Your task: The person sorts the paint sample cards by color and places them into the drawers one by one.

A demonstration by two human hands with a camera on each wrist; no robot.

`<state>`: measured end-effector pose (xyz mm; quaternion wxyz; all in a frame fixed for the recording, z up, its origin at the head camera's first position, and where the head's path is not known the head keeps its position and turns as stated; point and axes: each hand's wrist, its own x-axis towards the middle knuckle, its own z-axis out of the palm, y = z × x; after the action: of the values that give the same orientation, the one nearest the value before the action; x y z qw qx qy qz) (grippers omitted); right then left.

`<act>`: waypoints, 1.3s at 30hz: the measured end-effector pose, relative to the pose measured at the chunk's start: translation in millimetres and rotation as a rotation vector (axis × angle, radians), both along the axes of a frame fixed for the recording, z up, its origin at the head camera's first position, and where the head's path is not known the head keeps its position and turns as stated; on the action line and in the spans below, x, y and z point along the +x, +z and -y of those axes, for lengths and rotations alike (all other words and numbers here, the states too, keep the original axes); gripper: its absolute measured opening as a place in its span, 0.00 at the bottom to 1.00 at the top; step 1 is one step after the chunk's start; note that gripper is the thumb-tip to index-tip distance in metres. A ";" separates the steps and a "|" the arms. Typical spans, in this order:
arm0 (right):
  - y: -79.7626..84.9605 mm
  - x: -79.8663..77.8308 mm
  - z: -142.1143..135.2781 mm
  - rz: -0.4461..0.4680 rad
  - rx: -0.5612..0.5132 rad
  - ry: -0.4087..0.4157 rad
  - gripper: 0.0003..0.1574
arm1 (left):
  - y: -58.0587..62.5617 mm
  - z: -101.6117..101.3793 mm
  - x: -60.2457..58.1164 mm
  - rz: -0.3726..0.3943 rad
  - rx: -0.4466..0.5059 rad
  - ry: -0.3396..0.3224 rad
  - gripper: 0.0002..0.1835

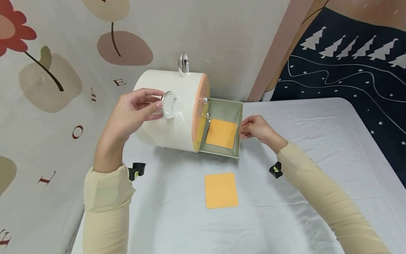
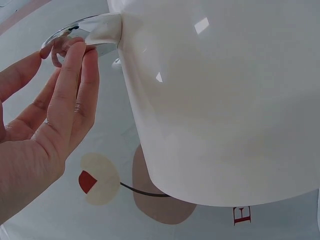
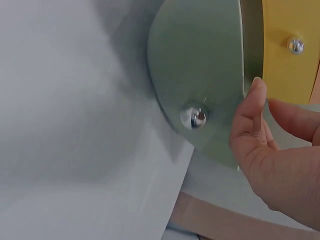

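A white cylindrical cabinet (image 1: 168, 130) lies on its side, with an orange and yellow round end. My left hand (image 1: 130, 113) holds a shiny ring-shaped handle (image 1: 168, 104) on its curved wall; the left wrist view shows fingertips around that ring handle (image 2: 102, 32). From the round end a green drawer (image 1: 219, 152) is pulled out, with an orange square sheet (image 1: 221, 134) inside. At its front is my right hand (image 1: 257, 128). In the right wrist view the drawer's silver knob (image 3: 194, 116) shows uncovered, beside the bent fingers (image 3: 247, 117), and the thumb stands apart from them.
Another orange square sheet (image 1: 221, 190) lies on the white cloth-covered table (image 1: 177, 218) in front of the cabinet. A second chrome ring (image 1: 183, 64) sticks up from the cabinet's far side. A printed curtain (image 1: 69, 148) hangs at left; dark fabric (image 1: 342, 70) hangs at back right.
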<state>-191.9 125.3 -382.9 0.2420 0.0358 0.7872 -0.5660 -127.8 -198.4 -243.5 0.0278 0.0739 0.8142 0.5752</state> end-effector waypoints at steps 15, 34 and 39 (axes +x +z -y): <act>0.0 7.6 -28.0 -0.024 0.005 0.029 0.16 | -0.3 -0.4 0.5 0.003 0.024 -0.002 0.18; -63.1 91.0 -25.9 -0.075 -0.001 0.256 0.16 | -0.6 0.2 -0.1 -0.001 0.039 0.001 0.17; -71.9 104.9 -9.8 -0.091 -0.013 0.288 0.19 | -0.5 0.3 -0.6 0.000 0.046 -0.004 0.17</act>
<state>-87.1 135.1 -454.7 0.2851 -0.1047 0.7907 -0.5315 -128.4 -198.7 -244.0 0.0272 0.0762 0.8007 0.5936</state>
